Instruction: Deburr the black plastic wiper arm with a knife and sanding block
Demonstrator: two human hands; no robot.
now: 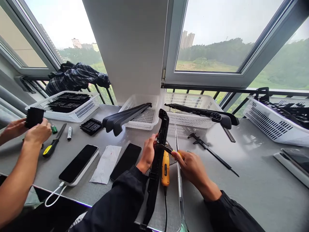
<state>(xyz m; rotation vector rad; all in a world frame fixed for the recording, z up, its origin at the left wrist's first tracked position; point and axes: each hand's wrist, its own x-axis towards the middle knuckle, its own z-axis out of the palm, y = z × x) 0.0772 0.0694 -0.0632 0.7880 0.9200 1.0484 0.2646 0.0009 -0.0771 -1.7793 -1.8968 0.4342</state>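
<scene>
My left hand (146, 155) is closed around a long black plastic trim piece (156, 167), which stands tilted with its lower end toward me. In my right hand (194, 169) is a yellow-handled knife (167, 149), its dark blade reaching across the piece near my left fingers; whether the edge touches it I cannot tell. Just behind the piece lies an orange corded power tool (165, 169) on the table. A black phone (126, 161) and a white paper tissue (106, 164) are left of my left hand. Right of my right hand rests a black caliper (212, 154).
White baskets (141, 125) line the window side, two with long black trim pieces (127, 116) across their rims. At left, a co-worker's hands (38, 133) hold a black part. A charging phone (78, 164) and another yellow-black knife (51, 146) lie nearby.
</scene>
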